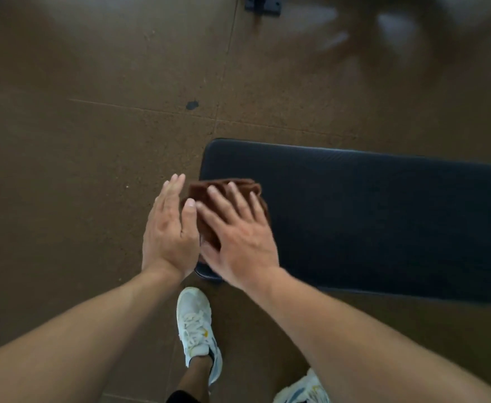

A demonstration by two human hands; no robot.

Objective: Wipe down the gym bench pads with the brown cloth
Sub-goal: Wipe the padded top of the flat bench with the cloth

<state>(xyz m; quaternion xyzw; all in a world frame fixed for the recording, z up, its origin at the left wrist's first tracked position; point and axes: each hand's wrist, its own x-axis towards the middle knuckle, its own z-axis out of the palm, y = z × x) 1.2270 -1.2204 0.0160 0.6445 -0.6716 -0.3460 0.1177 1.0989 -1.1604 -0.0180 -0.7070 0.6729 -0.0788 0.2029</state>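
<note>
The head view looks straight down at a dark padded bench (384, 222) that runs off to the right over a brown speckled floor (93, 141). A folded brown cloth (224, 196) lies on the left end of the bench, at its very edge.

The right hand (238, 237) lies flat on top of the cloth, fingers straight and spread, palm pressing down; it grasps nothing, and the cloth shows beyond the fingertips and between them. The left hand (168, 228) stands on edge just off the left end of the bench, fingers straight and together, its thumb resting on the cloth's left edge. This hand too is released rather than clenched. The cloth thus sits under the right hand and just beside the left.

Below the left end of the bench a white laced shoe (195, 324) stands on the floor, and part of a second shoe (302, 388) shows at the lower edge. Beyond the bench, a dark spot (192, 105) marks the floor, and a black metal bracket (263, 4) sits at the top edge.
</note>
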